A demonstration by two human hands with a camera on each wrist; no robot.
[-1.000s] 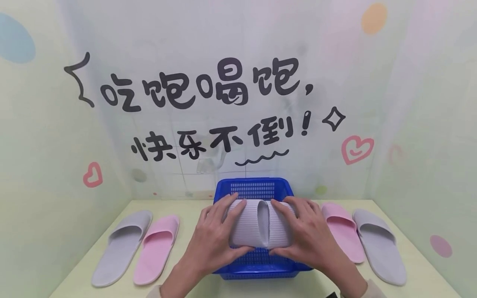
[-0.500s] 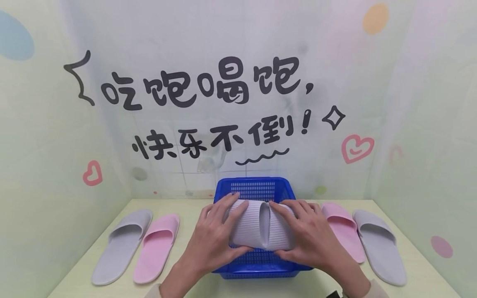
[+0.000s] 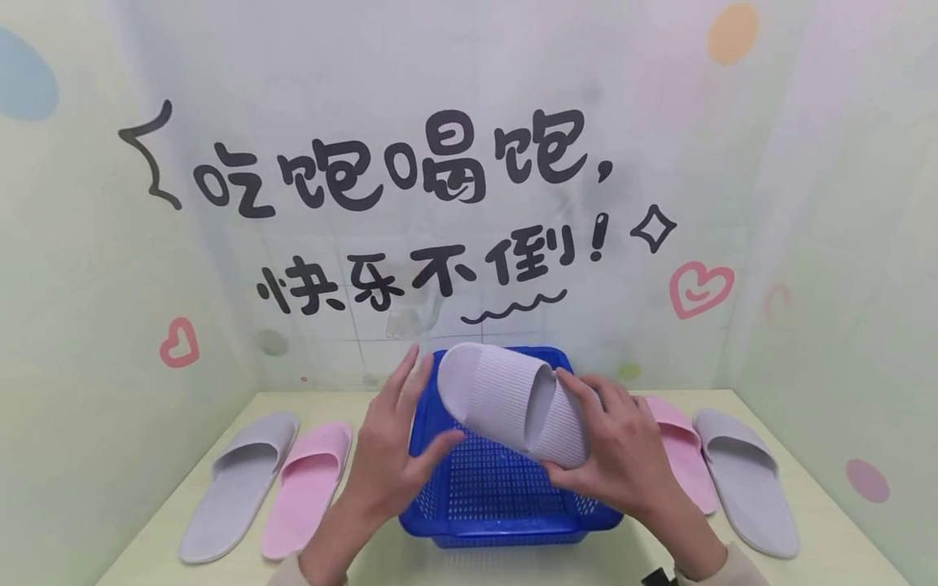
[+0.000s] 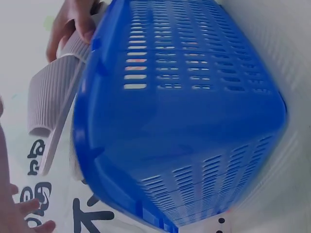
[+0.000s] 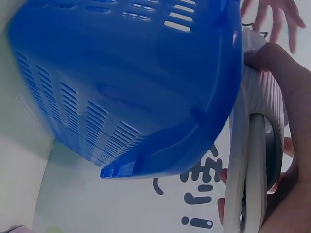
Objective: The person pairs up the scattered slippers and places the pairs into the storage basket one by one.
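A pair of ribbed pale grey slippers (image 3: pixel 506 395) is held above the blue basket (image 3: pixel 506 533), tilted with one end up toward the left. My right hand (image 3: pixel 623 448) grips the pair at its right end, thumb below and fingers over the top. In the right wrist view the two slippers (image 5: pixel 265 97) lie pressed together, their soles side by side. My left hand (image 3: pixel 384 448) is apart from them, at the basket's left side, fingers extended and thumb spread. Part of it also shows at the edge of the left wrist view.
On the pale table left of the basket lie a grey slipper (image 3: pixel 230 505) and a pink slipper (image 3: pixel 304 509). To the right lie another pink slipper (image 3: pixel 689 472) and another grey slipper (image 3: pixel 755 496). A printed wall (image 3: pixel 469 65) stands behind.
My left hand has let go of the slippers and moved left, its fingers spreading. The pair has tilted, its left end rising, and stays in my right hand.
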